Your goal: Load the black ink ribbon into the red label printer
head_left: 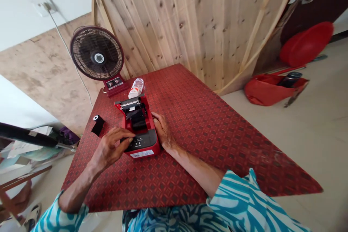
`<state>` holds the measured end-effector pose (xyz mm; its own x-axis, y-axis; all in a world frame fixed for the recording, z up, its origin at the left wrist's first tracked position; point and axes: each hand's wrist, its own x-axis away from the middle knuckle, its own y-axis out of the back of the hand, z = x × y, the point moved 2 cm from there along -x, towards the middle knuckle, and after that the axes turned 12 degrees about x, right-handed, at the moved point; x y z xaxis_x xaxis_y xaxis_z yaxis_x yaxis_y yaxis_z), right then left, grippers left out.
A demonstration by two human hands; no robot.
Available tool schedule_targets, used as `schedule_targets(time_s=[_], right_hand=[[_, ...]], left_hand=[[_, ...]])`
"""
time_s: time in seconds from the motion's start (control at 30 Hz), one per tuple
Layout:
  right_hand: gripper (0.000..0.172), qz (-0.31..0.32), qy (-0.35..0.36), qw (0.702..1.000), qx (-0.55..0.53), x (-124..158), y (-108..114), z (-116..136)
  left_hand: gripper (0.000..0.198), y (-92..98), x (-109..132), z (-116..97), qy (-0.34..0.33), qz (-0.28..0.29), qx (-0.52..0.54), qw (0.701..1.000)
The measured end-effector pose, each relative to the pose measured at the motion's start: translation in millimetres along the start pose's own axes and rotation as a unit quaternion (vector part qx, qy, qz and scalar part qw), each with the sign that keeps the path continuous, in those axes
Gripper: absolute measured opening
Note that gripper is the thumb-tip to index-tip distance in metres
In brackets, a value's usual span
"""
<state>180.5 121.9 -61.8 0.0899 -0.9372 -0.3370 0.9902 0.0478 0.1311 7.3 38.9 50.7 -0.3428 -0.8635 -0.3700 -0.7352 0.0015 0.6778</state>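
Observation:
A red and black label printer [143, 141] stands on the table with its lid [132, 104] raised. Inside its bay sits a black roll [138, 119]. My left hand [112, 145] rests at the left of the printer's dark button panel, its fingers bent loosely and touching the panel, holding nothing. Along the printer's right side, my right hand [162, 130] grips the casing; part of its fingers is hidden. To the left lies a small roll of black strip [98, 125] with a white core, its end unrolled.
A patterned red cloth [217, 134] covers the table. Behind the printer lies a clear plastic bottle [136, 87], near a dark red fan [99, 58]. Wooden boards [176, 21] rise at the back. A red bag [268, 88] and a red basin [306, 45] are at the right.

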Motion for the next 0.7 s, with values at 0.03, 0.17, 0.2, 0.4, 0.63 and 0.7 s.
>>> schedule_targets(time_s=[0.03, 0.17, 0.2, 0.4, 0.63, 0.7], right_hand=[[0.037, 0.0, 0.001, 1.0, -0.001, -0.2, -0.3, -0.3], [0.035, -0.009, 0.011, 1.0, 0.005, -2.0, -1.7, -0.9], [0.035, -0.012, 0.015, 1.0, 0.008, -2.6, -2.1, -0.9], [0.036, -0.019, 0.024, 1.0, 0.009, -5.8, -4.3, -2.9], [0.036, 0.0, 0.019, 1.0, 0.005, -6.7, -4.9, -6.8], [0.035, 0.018, 0.023, 1.0, 0.008, -6.2, -5.3, -6.9]], left_hand=[[0.018, -1.3, -11.5, -3.5, 0.0, 0.047, -0.041, 0.998], [0.025, -14.5, -59.9, 2.9, 0.101, 0.205, -0.227, 0.947], [0.026, -18.4, -69.3, 6.8, 0.128, 0.231, -0.274, 0.925], [0.031, -36.0, -90.8, 15.4, 0.162, 0.256, -0.383, 0.873], [0.028, -32.0, -79.4, 12.9, 0.157, 0.243, -0.402, 0.869], [0.028, -29.4, -74.8, 15.1, 0.154, 0.236, -0.4, 0.872]])
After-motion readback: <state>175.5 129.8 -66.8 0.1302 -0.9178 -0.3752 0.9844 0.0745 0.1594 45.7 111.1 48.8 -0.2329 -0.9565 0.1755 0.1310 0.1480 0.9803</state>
